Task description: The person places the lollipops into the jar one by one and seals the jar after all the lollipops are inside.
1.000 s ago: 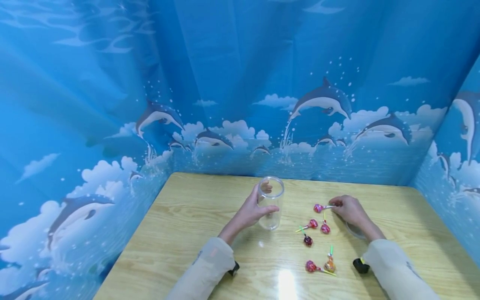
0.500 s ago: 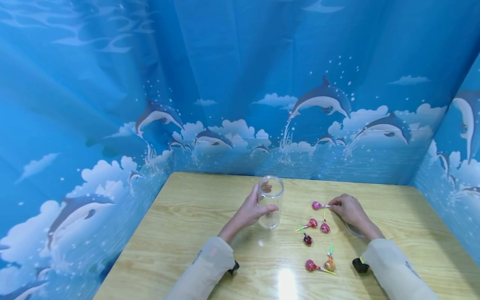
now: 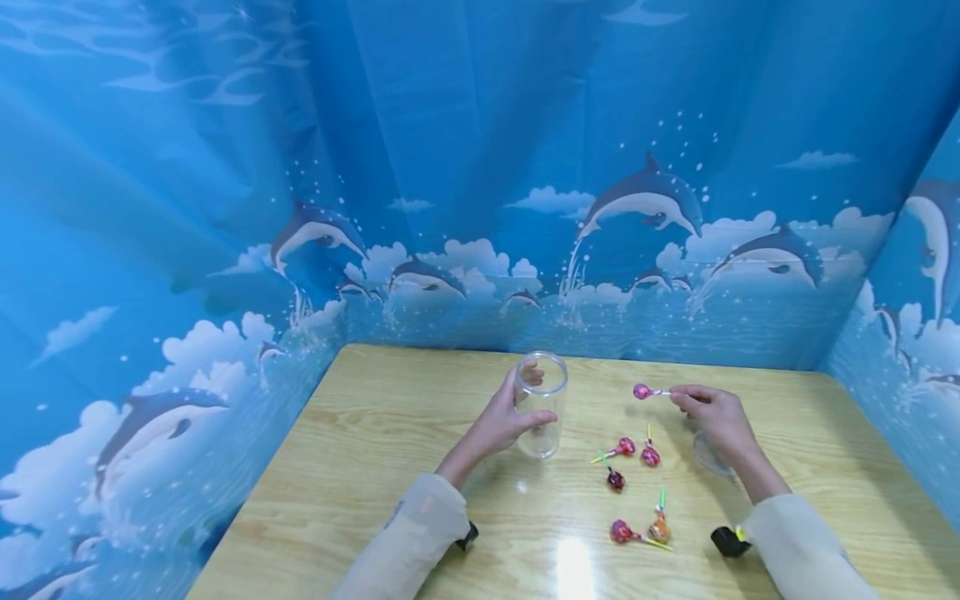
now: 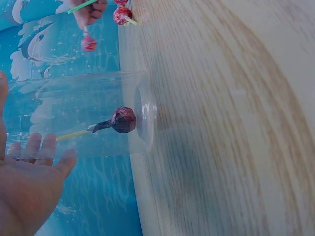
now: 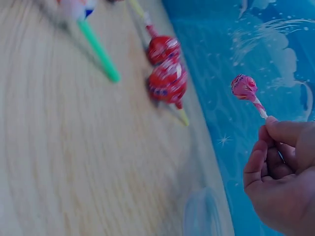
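Note:
My left hand [image 3: 517,417] holds a clear plastic jar [image 3: 543,437] upright on the table, thumb on the near side and fingers round the far side. Through its wall in the left wrist view, a dark red lollipop [image 4: 123,119] appears to stand inside, head down with its yellow stick up. In the right hand [image 3: 716,417] a pink lollipop [image 3: 642,391] is pinched by the end of its stick, its head pointing left. The right wrist view shows thumb and forefinger on that stick, with the lollipop [image 5: 244,87] raised off the table.
Several wrapped lollipops lie between the arms: red ones [image 3: 650,457], a dark one [image 3: 616,481], an orange one [image 3: 660,531] and a purplish one [image 3: 621,532]. A round clear lid [image 3: 711,458] lies under the right wrist. Dolphin-printed curtains [image 3: 480,208] surround the wooden table [image 3: 360,450].
My right hand has lifted the pink lollipop up and away from the table, uncovering more of the lid. The left hand and the jar have stayed in place.

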### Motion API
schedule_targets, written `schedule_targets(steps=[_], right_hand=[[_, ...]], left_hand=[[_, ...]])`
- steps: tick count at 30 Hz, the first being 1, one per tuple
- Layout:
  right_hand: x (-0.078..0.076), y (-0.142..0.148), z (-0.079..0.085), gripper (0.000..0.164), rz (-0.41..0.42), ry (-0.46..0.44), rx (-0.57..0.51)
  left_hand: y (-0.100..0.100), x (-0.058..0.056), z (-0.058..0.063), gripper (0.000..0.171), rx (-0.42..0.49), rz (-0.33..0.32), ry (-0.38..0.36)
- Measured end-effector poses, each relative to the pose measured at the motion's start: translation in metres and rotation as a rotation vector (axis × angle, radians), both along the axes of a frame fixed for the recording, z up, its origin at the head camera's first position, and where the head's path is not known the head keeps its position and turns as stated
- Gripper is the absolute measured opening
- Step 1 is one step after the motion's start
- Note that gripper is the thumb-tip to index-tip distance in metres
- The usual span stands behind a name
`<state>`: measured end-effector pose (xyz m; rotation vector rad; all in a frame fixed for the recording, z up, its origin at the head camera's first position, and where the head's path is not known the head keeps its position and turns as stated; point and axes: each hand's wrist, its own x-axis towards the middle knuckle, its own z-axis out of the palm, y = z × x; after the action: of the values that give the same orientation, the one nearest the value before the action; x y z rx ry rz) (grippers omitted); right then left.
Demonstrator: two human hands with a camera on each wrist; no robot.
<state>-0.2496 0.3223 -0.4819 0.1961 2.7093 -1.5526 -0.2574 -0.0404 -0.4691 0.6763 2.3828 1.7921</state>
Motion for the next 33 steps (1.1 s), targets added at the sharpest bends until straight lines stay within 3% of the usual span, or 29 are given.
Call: schedule_targets(steps=[3,8,12,15,25,33], right_hand=[[0.004,0.001,0.008,0.059,-0.030,0.006,-0.082],[0.012,0.000,0.021,0.053,-0.034,0.055,-0.285],[0.019,-0.003,0.031,0.028,-0.022,0.080,-0.499],[0.024,-0.008,0.040,0.008,-0.008,0.096,-0.603],[0.032,-0.033,0.065,0.009,0.070,0.126,-0.731],[0.029,-0.056,0.081,0.009,0.127,0.148,-0.710]], left_hand=[[0.001,0.000,0.000,0.086,-0.006,0.002,-0.006],[0.001,0.000,0.001,0.086,-0.002,0.002,-0.006],[0.000,0.000,0.001,0.087,-0.001,-0.001,-0.004],[0.000,0.000,0.001,0.088,-0.006,-0.002,0.000],[-0.001,0.001,0.000,0.086,-0.002,0.002,-0.003],[0.000,0.000,0.000,0.085,-0.001,-0.004,-0.002]])
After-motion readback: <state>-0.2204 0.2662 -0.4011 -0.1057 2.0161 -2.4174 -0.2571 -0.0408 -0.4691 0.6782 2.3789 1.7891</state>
